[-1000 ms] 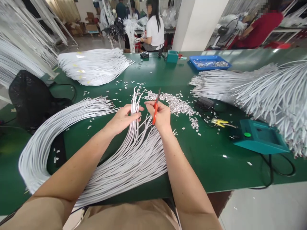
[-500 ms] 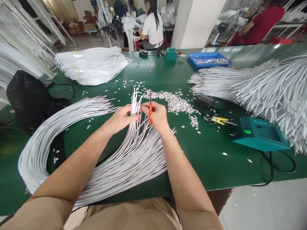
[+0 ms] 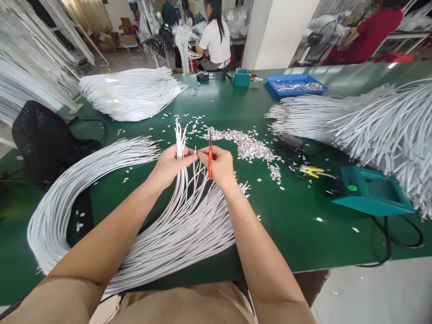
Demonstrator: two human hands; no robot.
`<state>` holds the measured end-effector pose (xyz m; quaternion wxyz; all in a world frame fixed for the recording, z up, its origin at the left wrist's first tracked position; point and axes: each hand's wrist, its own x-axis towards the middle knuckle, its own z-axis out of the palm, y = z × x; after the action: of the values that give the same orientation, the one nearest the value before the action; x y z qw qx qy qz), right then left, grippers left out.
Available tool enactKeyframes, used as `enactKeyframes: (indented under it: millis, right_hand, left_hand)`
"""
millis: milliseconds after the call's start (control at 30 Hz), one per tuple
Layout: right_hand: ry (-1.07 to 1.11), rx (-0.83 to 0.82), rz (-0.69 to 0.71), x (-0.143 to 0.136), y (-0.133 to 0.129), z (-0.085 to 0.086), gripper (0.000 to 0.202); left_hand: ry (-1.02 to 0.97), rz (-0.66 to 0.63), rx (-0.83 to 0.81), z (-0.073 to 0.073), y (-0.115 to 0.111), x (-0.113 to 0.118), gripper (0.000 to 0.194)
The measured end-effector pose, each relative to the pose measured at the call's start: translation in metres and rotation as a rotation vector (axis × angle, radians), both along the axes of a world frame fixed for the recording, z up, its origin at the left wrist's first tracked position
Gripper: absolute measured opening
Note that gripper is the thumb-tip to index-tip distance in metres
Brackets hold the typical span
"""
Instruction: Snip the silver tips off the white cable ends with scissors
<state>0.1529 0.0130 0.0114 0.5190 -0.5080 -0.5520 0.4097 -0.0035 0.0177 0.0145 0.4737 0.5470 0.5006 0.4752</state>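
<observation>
My left hand (image 3: 168,165) is closed around a small bunch of white cables (image 3: 180,141), whose ends stick up above the thumb. Close beside it, my right hand (image 3: 219,164) grips a slim orange-handled tool (image 3: 210,163) with a narrow dark tip pointing away from me; its kind is unclear. The right fingertips meet a single cable end near the left thumb, partly hidden. Below both hands, the held cables run into a thick bundle of white cables (image 3: 182,238), which curves round to the left under my left forearm.
Small silvery pieces (image 3: 248,145) lie scattered beyond my hands. More white cable bundles (image 3: 128,93) (image 3: 364,117) lie at back left and right. A teal device (image 3: 371,191), yellow-handled pliers (image 3: 312,171) and a blue tray (image 3: 295,84) share the green table. Co-workers sit behind it.
My left hand has shifted slightly left with the bunch, opening a gap from my right fingers. A single cable end now shows between the hands.
</observation>
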Motion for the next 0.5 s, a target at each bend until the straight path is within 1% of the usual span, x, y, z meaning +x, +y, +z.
enactKeyframes:
  millis: [67,133,200,267,333,400,500]
  right_hand:
    - [0.001,-0.001,0.049,0.002,0.000,0.002,0.016]
    - [0.014,-0.016,0.067,0.005,0.001,0.003,0.019]
    - [0.010,-0.019,0.048,0.010,0.003,0.002,0.020]
    - [-0.053,-0.024,0.036,0.014,0.004,0.001,0.019]
    - [-0.196,-0.048,0.052,0.015,0.005,0.000,0.016]
    - [-0.399,-0.068,0.060,0.016,0.004,0.001,0.014]
    - [-0.678,-0.045,0.075,0.015,0.002,0.002,0.018]
  left_hand:
    - [-0.039,-0.002,0.003,-0.001,0.001,0.000,0.033]
    - [-0.056,-0.007,0.009,0.001,0.001,0.002,0.034]
    - [-0.049,-0.018,0.012,0.003,0.000,0.003,0.033]
    - [-0.032,-0.027,0.016,0.004,-0.001,0.004,0.032]
    - [-0.011,-0.036,0.026,0.005,-0.002,0.005,0.030]
    - [0.012,-0.040,0.040,0.004,-0.002,0.005,0.029]
    - [0.058,-0.035,0.058,0.004,-0.002,0.004,0.028]
